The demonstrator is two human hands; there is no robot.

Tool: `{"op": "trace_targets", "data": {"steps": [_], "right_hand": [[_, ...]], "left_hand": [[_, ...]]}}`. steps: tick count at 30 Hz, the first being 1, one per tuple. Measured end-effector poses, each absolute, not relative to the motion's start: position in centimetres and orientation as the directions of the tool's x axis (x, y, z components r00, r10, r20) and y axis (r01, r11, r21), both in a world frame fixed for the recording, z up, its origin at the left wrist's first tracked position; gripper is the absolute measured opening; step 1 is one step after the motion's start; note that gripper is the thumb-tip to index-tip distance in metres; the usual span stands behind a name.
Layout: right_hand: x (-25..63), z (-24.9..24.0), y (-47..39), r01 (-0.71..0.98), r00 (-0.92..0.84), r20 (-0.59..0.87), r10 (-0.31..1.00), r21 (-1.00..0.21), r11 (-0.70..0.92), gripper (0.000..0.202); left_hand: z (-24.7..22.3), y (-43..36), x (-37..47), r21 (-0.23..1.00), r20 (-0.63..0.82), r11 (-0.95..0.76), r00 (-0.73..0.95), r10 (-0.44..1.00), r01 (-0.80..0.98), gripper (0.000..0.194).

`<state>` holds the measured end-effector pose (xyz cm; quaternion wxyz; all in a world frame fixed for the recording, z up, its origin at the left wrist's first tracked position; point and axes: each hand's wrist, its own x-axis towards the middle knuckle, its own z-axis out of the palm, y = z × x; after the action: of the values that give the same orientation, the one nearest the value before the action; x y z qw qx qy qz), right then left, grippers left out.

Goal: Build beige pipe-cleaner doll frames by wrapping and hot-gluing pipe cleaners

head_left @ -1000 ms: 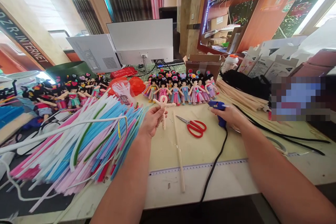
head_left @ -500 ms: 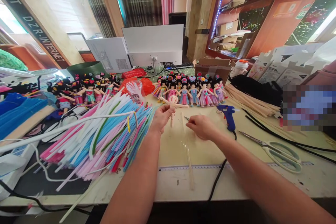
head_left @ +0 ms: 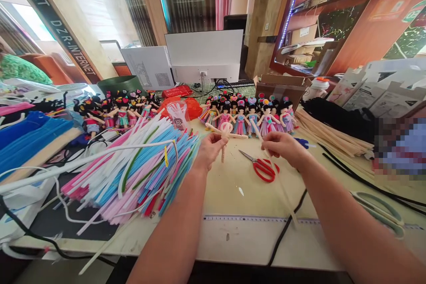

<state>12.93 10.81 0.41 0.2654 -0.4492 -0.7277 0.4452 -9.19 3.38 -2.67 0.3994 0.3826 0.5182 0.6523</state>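
Observation:
My left hand [head_left: 213, 146] is closed on a small doll figure [head_left: 227, 129] of twisted beige pipe cleaner, with a round looped head, two outstretched arms and a short body hanging below. To the right, my right hand [head_left: 282, 147] pinches a long cream pipe cleaner [head_left: 281, 182] that slants down towards the table's front edge; its upper end points at the finished dolls. Between and just below my hands lie red-handled scissors [head_left: 265, 170]. A blue glue gun [head_left: 302, 143] is mostly hidden behind my right hand.
Bundled coloured pipe cleaners [head_left: 140, 173] lie at the left. Rows of finished dolls [head_left: 249, 115] stand behind my hands. A ruler [head_left: 242, 218] runs along the front, crossed by a black cable [head_left: 286, 230]. Green-handled scissors [head_left: 379, 208] and beige pipe cleaners [head_left: 336, 135] are at the right.
My right hand has moved right and picked up the cream pipe cleaner that lay on the table. The red-handled scissors now show on the table. The view has shifted slightly left.

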Motion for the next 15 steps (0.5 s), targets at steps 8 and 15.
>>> {"op": "trace_targets", "data": {"steps": [8, 15], "right_hand": [[13.6, 0.1, 9.2, -0.016, -0.417, 0.12, 0.901, -0.992, 0.125, 0.027], [12.8, 0.5, 7.7, 0.117, -0.473, 0.127, 0.872, -0.972, 0.205, 0.032]], "left_hand": [[-3.2, 3.1, -8.2, 0.969, 0.194, -0.113, -0.39, 0.9, 0.221, 0.023], [-2.4, 2.3, -7.4, 0.842, 0.321, -0.073, -0.388, 0.864, 0.535, 0.025]]}}
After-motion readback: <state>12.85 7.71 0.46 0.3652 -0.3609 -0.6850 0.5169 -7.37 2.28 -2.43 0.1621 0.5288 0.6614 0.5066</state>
